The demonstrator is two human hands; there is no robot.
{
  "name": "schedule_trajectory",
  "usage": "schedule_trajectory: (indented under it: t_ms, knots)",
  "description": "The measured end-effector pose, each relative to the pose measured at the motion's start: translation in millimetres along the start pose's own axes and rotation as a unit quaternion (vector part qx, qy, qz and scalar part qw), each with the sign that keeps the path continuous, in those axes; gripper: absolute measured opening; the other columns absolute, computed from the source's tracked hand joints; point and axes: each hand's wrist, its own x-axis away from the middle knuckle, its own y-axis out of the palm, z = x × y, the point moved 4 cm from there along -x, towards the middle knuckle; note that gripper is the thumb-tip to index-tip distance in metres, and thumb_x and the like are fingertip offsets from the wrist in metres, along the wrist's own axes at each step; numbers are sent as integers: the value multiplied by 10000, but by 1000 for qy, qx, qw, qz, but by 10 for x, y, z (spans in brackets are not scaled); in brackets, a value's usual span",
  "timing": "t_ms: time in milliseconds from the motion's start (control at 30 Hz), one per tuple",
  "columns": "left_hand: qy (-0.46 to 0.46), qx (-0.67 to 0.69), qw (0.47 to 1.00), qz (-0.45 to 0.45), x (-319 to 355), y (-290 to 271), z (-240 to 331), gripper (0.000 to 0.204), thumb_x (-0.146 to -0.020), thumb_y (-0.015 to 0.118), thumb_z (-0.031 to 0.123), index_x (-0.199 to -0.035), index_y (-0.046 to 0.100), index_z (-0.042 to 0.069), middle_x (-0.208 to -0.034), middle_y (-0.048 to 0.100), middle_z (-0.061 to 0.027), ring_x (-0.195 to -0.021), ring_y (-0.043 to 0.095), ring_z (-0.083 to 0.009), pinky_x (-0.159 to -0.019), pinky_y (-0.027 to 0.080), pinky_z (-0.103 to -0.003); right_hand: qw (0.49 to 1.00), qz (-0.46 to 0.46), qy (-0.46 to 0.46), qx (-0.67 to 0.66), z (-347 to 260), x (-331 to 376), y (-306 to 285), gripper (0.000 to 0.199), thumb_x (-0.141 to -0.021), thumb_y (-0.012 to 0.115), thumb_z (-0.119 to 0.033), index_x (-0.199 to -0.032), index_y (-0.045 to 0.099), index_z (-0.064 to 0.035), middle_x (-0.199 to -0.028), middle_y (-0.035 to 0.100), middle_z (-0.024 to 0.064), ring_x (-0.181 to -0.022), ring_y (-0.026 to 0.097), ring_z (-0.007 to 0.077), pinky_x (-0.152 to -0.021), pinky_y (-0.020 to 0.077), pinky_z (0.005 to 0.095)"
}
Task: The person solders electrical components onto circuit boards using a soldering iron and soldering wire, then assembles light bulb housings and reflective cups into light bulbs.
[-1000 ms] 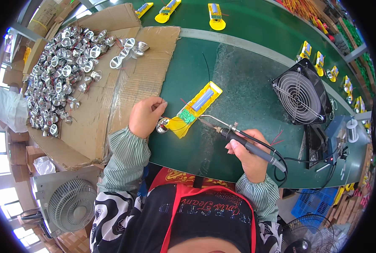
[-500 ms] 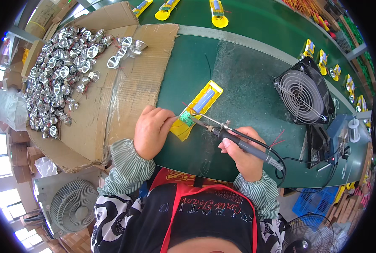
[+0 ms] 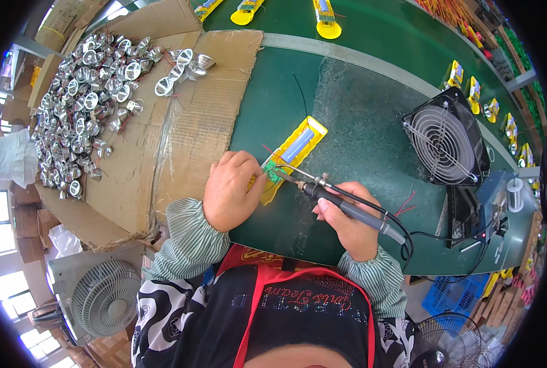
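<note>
On the green bench lies a yellow flashlight housing (image 3: 315, 127), tilted, with a blue cylindrical battery (image 3: 298, 146) and a small green circuit board (image 3: 274, 172) in it. My right hand (image 3: 351, 222) grips a soldering iron (image 3: 354, 213) with a thin metal solder-feed tube along it. The iron's tip and the tube's end meet at the board. My left hand (image 3: 231, 190) is closed in a pinch at the board's left edge, over part of the housing; what its fingertips hold is hidden. A red wire and a black wire stick out from the housing.
Flattened cardboard (image 3: 215, 92) on the left bears a heap of silver reflector cups (image 3: 80, 116) with wires. A black fan with a wire guard (image 3: 444, 142) stands at the right, near a solder spool (image 3: 514, 191) and the iron's cable. More yellow housings (image 3: 327, 26) line the far strip.
My left hand has shifted slightly right and covers more of the housing's lower end. The iron stays at the board; the view has moved a little.
</note>
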Motion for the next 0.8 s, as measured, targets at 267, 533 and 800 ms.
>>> schedule_trajectory:
  t_ms: [267, 533, 800]
  knots:
    - [2, -22, 1000, -1, -31, -24, 54, 73, -719, 614, 47, -742, 549, 24, -817, 549, -102, -814, 519, -297, -709, 410, -383, 1000, -14, 7, 6, 21, -20, 23, 151, -762, 628, -22, -878, 551, 37, -715, 651, 83, -630, 619, 103, -577, 497, 230]
    - [7, -16, 1000, -4, -49, -19, 36, 72, -714, 614, 49, -733, 551, 19, -810, 545, -106, -795, 519, -298, -697, 411, -383, 1000, 6, 0, 3, -42, 15, -52, 157, -766, 633, -21, -883, 547, 37, -717, 653, 88, -628, 619, 107, -579, 498, 234]
    - [3, -16, 1000, -6, -28, -32, 45, 75, -716, 615, 55, -726, 554, 12, -798, 548, -108, -783, 522, -303, -696, 414, -383, 999, 47, -5, -8, -151, 112, -262, 165, -776, 622, 1, -903, 531, 53, -743, 645, 124, -651, 629, 136, -586, 513, 251]
